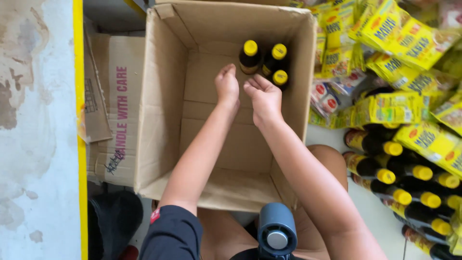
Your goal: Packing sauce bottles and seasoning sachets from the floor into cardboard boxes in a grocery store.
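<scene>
While both hands are held open and empty inside the large brown cardboard box [163,96], the left hand [227,85] and right hand [263,98] are seen just beside three dark yellow-capped bottles [263,61] standing upright in its far corner; these could be toppled by a careless knock.

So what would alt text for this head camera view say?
Two bare hands, left hand and right hand, reach empty into an open cardboard box beside three dark yellow-capped bottles standing in its far corner. More bottles and yellow packets lie right.
</scene>
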